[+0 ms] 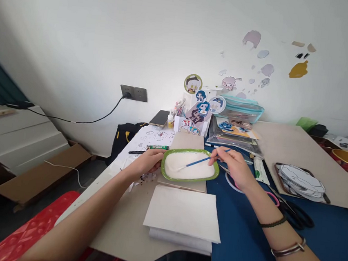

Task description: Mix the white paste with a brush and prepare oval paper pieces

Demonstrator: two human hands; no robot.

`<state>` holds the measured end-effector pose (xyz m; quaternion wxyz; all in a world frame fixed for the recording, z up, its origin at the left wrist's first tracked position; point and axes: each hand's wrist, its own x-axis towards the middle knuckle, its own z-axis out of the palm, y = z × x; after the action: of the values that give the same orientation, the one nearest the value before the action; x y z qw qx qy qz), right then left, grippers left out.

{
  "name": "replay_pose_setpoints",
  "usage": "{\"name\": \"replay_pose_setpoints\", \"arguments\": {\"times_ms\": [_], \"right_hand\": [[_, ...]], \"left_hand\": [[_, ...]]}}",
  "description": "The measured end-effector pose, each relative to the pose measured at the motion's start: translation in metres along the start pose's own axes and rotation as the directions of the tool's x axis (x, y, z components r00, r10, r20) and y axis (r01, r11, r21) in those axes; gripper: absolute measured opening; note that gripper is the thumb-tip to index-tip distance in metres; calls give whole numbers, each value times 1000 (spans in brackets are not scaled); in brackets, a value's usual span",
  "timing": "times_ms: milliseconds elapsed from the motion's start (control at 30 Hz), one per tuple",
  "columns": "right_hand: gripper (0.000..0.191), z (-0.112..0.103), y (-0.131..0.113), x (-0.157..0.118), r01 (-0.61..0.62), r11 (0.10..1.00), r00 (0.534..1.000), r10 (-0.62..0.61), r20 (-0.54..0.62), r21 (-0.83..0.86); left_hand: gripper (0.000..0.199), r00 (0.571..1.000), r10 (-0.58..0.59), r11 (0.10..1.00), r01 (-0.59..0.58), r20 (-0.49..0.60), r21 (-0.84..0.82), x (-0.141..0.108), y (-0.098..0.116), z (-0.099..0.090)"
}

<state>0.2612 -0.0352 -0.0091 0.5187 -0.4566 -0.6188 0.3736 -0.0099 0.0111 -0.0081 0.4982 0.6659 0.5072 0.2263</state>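
Note:
My left hand [150,160] grips the left edge of a shallow oblong dish with a green rim [187,180]. The inside of the dish is white; whether it holds a liquid or is just white, I cannot tell. In my right hand [231,164] is a slim blue paintbrush [198,162], pinched between thumb and fingers. Its pale tip points down and left, over the inside of the dish. Below the dish lies a beige board [188,141], mostly covered by it. A stack of white paper sheets [184,213] is nearer to me.
Black scissors [295,210] lie right of my right forearm, beneath a tray of paper cutouts [301,179]. A glue stick [157,147] and a black pen [138,152] are beside my left hand. Behind stand a small bottle [170,121], sticker cards [198,114] and a clear pouch [240,108].

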Motion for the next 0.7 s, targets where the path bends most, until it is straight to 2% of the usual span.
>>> {"name": "replay_pose_setpoints", "arguments": {"times_ms": [67,100,200,333,433,533,633,700], "right_hand": [[31,0,0,0,-16,1000,994,17,-106,13],[31,0,0,0,-14,1000,992,16,-124,17],[33,-1,-1,0,-2,1000,1000,2,-25,-2],[32,-13,-3,-3,6,1000,990,-10,-144,-29],[32,-25,-3,-7,0,997,990,-10,-142,-75],[32,-37,-2,-9,8,993,965,-39,-259,-117],[33,-45,1,-10,13,992,972,-43,-233,-127],[32,-50,3,-11,11,994,963,-39,-267,-107]], "left_hand": [[25,1000,-2,1000,2,1,-2,0,0,0],[26,1000,-3,1000,3,1,-2,0,0,0],[31,1000,-5,1000,5,0,0,-2,2,0],[35,1000,-8,1000,8,-5,9,-4,5,0],[36,1000,-11,1000,11,-10,13,-5,8,1],[39,1000,-19,1000,20,-16,16,-6,10,1],[40,999,-33,999,34,-19,21,-6,10,1],[39,999,-38,999,38,-17,23,-6,9,0]]}}
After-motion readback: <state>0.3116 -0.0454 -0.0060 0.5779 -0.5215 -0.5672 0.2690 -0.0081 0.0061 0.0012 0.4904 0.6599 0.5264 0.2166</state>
